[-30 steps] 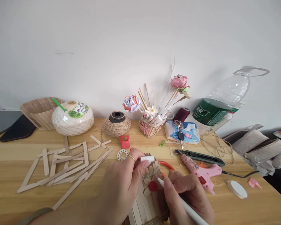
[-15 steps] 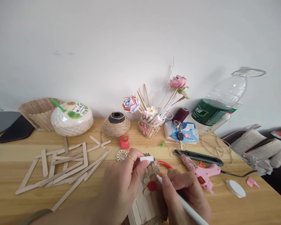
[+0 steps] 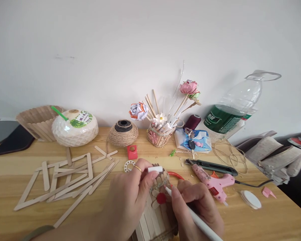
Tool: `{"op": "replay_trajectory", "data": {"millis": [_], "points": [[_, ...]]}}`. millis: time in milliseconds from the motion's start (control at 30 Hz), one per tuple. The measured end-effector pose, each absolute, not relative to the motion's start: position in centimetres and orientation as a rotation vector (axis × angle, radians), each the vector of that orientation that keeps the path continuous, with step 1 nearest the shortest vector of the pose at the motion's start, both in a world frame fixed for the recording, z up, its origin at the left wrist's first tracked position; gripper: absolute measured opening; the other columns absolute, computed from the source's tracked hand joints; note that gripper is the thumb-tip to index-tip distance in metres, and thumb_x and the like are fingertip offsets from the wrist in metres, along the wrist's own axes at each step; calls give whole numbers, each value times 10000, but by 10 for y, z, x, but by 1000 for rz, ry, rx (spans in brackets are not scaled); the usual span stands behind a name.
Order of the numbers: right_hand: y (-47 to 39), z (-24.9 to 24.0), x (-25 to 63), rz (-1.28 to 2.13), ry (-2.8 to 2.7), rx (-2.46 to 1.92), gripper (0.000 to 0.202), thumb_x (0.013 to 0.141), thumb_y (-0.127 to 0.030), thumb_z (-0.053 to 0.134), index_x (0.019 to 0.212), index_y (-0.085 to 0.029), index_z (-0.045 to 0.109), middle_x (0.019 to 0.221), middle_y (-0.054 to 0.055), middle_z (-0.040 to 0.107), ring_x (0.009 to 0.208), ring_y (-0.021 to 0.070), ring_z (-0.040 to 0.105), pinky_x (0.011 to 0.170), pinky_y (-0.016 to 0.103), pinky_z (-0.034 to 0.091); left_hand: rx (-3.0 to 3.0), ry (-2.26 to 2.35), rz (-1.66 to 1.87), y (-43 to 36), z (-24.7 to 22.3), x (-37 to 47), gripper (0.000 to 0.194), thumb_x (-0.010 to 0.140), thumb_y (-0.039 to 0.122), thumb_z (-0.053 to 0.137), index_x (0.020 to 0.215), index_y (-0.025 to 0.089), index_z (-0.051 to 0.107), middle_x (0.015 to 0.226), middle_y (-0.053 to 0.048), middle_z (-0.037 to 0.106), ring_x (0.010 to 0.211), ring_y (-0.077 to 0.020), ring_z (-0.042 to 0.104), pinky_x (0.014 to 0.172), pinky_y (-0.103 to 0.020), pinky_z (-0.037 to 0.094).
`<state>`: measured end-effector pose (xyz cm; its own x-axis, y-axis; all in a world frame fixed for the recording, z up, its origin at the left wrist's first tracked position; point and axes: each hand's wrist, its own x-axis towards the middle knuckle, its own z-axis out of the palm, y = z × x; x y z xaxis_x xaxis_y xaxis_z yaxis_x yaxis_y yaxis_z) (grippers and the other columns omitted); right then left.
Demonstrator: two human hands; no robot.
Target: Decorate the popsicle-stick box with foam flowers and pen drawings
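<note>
My right hand (image 3: 197, 209) is closed around a white marker pen (image 3: 200, 224), its tip touching or very near a craft piece made of wooden sticks (image 3: 152, 217). A petal-shaped flower with a red centre (image 3: 161, 198) decorates that piece, and a beaded trim crosses it near the top. Between the thumb and fingers of my left hand (image 3: 129, 190) is a white pen cap (image 3: 155, 169). The left hand also rests against the craft piece's upper left side. My hands hide part of the piece, and its lower end runs out of view.
Loose craft sticks (image 3: 65, 180) lie at left, before a wrapped coconut (image 3: 75, 130). Behind my hands stand a twine spool (image 3: 122, 134) and a flower-filled pot (image 3: 160, 137). At right are a box cutter (image 3: 213, 166), a pink glue gun (image 3: 218, 185) and a large bottle (image 3: 225, 117).
The whole view has shifted slightly, so things appear a little further left. Both hands keep their holds, and the pen tip stays near the flower.
</note>
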<state>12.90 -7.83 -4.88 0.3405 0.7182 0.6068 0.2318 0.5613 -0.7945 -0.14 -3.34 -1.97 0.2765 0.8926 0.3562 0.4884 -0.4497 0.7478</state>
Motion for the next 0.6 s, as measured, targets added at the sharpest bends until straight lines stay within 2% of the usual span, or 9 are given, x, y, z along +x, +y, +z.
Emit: {"op": "replay_trajectory", "data": {"millis": [600], "points": [[-78,-48,128,384,-1211,-1023,282,852,-94,600,667,-224,431,522,-73,421,441,85,395,393,206,310,1995,1282,1025,-35,-19,-2,251,928,326,374,781,218,546,498,45,558,431,-144,522,448,-228,326]]}}
